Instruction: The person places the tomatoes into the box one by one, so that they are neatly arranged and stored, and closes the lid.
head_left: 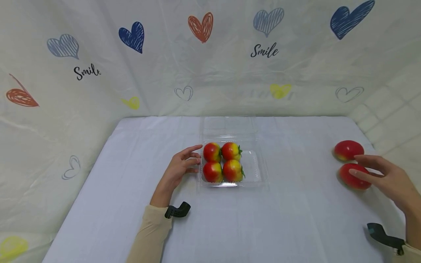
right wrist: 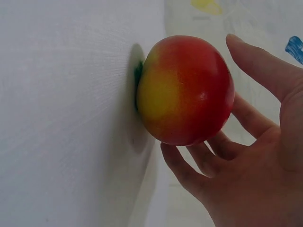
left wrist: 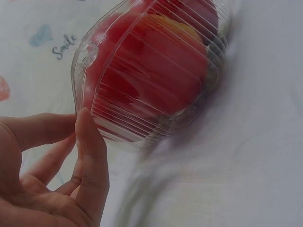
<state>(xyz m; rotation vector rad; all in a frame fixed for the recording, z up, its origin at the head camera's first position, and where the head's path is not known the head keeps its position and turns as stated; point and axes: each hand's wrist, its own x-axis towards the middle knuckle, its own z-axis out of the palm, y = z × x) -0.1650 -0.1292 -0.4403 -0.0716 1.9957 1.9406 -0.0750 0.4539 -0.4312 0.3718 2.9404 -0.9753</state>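
Beside the left wall of a clear plastic clamshell box (head_left: 253, 166) is my left hand (head_left: 179, 166). Its fingers are spread, and their tips reach the box's rim in the left wrist view. In the box sit several tomato-like fruits (head_left: 213, 172), red and yellow with green leaves, at its left side and middle. At the right, my right hand (head_left: 391, 177) spreads thumb and fingers around the nearer red fruit (head_left: 350, 179). The right wrist view shows this fruit (right wrist: 189, 90) leaf-side down on the table, with a gap by the thumb. A second red fruit (head_left: 348, 149) lies just behind it.
The box's clear lid (head_left: 227, 126) stands open toward the back. A white cloth covers the table (head_left: 279, 219). Behind it hangs a pale curtain (head_left: 227, 69) printed with hearts. Each wrist wears a black camera mount (head_left: 177, 210).
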